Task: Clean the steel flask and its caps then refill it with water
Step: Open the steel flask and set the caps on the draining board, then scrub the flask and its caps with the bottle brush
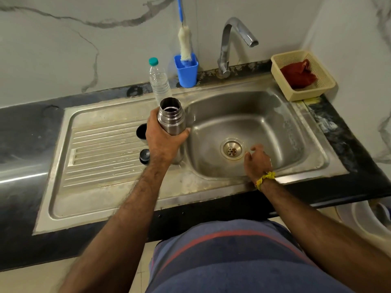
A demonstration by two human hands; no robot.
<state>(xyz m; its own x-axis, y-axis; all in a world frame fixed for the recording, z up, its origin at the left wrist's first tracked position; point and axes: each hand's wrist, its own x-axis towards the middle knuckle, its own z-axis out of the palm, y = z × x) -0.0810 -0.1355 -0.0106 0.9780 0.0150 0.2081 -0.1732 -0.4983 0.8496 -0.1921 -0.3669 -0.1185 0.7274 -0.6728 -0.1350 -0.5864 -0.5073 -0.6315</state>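
Observation:
My left hand grips the open steel flask upright at the left rim of the sink basin. Its mouth is uncovered and faces up. Two dark caps lie on the draining board just left of my hand: a cup-shaped cap and a smaller stopper. My right hand hangs over the basin beside the drain, fingers loosely curled and holding nothing. A clear plastic water bottle with a teal cap stands behind the flask.
A chrome tap arches over the basin, with no water running. A bottle brush stands in a blue holder against the wall. A cream basket with a red cloth sits at the back right corner. Dark countertop surrounds the sink.

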